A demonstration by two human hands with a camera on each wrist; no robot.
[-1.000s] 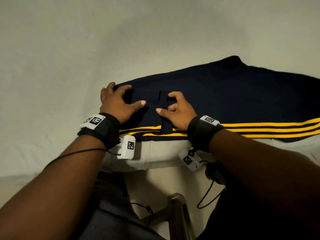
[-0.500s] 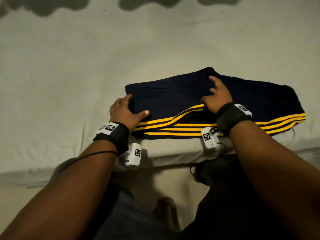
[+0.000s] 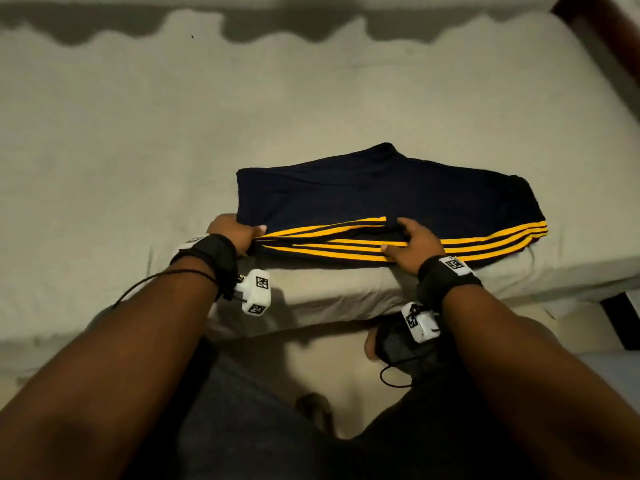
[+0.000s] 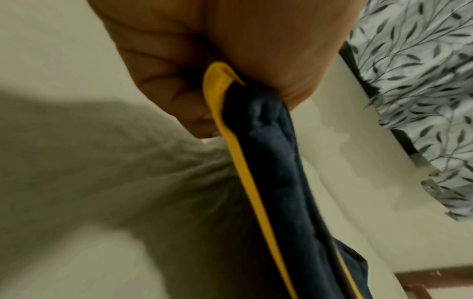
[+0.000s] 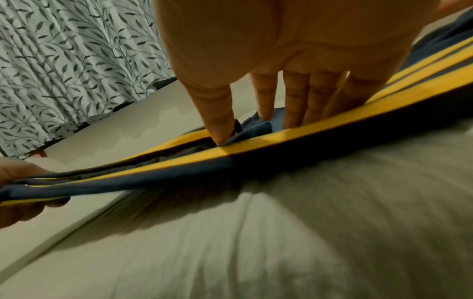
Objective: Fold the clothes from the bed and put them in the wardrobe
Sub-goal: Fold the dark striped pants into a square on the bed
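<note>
So from the head cam I'm looking down at the bed (image 3: 121, 140), pale sheet all over, and the navy track pants (image 3: 381, 192) with the yellow stripes (image 3: 485, 237) are lying folded near the front edge of the mattress, a bit right of centre. Starting on the left: my left hand (image 3: 232, 233) is curled tight on the left end of the folded pants, right at the striped edge, and the left wrist cam backs that up, fingers (image 4: 158, 85) wrapped under and the thumb side clamping the bunched navy cloth with a yellow band sticking out of the fist. That corner is lifted a little off the sheet, you can see the shadow under it in the right wrist view. Moving along to the middle, my right hand (image 3: 414, 245) sits on the striped edge with the fingers fairly straight and spread; in the wrist cam the fingertips (image 5: 294, 113) are poking down into the gap between the layers, thumb pressing on a yellow band, so it's pressing rather than gripping. Right half of the pants lies flat on the sheet. Far right there's a dark wooden bed frame (image 3: 602, 26), and the wrist cams catch a leaf-print curtain (image 5: 76, 50) beyond the bed.
</note>
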